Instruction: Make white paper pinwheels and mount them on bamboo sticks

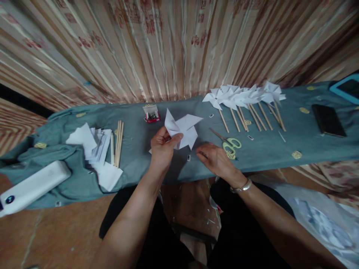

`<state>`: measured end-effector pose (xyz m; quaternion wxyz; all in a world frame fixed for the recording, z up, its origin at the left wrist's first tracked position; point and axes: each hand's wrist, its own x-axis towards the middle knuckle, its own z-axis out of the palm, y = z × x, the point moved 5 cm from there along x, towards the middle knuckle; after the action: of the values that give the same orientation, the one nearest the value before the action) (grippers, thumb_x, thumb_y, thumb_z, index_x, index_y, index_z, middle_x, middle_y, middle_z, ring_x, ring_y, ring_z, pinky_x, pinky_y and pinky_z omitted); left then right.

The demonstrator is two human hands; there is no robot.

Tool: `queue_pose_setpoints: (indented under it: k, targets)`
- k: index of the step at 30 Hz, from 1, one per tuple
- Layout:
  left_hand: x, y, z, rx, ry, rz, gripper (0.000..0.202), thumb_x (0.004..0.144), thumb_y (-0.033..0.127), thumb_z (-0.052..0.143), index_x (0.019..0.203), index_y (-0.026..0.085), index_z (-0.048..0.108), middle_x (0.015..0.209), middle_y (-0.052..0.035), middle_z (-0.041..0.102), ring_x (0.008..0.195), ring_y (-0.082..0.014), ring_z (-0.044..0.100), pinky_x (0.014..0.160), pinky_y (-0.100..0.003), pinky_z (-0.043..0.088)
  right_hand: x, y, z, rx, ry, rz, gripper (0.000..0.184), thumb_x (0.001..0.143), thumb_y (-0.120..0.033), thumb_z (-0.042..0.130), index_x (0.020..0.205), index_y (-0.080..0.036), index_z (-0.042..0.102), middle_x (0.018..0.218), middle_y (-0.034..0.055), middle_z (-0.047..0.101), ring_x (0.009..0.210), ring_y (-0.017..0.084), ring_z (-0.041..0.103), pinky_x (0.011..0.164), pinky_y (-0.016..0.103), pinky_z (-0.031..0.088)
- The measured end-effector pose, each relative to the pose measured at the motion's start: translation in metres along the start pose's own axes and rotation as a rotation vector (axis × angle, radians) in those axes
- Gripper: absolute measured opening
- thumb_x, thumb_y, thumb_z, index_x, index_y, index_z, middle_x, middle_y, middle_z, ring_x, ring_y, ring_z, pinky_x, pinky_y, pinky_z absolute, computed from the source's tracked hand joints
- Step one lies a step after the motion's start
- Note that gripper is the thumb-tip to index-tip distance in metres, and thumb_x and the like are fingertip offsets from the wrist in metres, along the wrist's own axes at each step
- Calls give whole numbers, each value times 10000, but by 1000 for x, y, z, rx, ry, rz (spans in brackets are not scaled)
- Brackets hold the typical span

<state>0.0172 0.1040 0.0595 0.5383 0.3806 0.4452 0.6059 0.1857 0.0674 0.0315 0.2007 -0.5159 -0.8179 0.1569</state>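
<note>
My left hand pinches a white paper pinwheel between thumb and fingers, above the middle of the cloth. Its blades are folded and spread. The pale tip of something shows by the left wrist; the rest is hidden. My right hand is closed, low over the cloth right of the pinwheel, and whatever its fingers hold is hidden. Scissors with green handles lie just beyond it. A small red and white box of tiny metal pieces stands open behind the left hand.
Finished pinwheels on wooden sticks lie in a row at the back right. At left are a stack of cut white paper, several loose sticks and a white device. A dark wallet-like object lies at right.
</note>
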Motion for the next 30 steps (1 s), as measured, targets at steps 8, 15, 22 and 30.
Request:
queue_pose_setpoints:
  k: [8, 15, 22, 30]
  targets:
    - [-2, -8, -1, -62, -21, -69, 251, 584, 206, 799, 817, 188, 707, 789, 3, 739, 716, -139, 659, 722, -271, 495, -5, -8, 1, -13, 39, -65, 227, 933, -129, 454, 884, -176, 672, 861, 91, 704, 865, 251, 627, 840, 402, 496]
    - [-9, -5, 4, -58, -42, -68, 234, 610, 189, 772, 834, 182, 707, 793, 0, 736, 717, -142, 655, 712, -267, 497, -15, -8, -51, 514, 379, 176, 55, 840, -234, 656, 876, -233, 697, 795, -7, 711, 684, 158, 621, 688, 306, 523]
    - [-25, -2, 19, 24, -94, -74, 205, 622, 178, 771, 808, 177, 687, 750, 4, 730, 643, -142, 636, 616, -247, 497, -15, -40, -63, 521, 374, 77, 71, 864, -192, 635, 880, -241, 684, 836, -9, 717, 759, 151, 655, 701, 280, 527]
    - [-29, 3, 24, 34, -130, -36, 234, 629, 165, 773, 844, 174, 679, 768, 2, 734, 675, -148, 659, 675, -267, 534, -15, -46, -70, 416, 447, 15, 102, 886, -196, 616, 914, -260, 689, 1002, 29, 698, 977, 208, 653, 894, 404, 528]
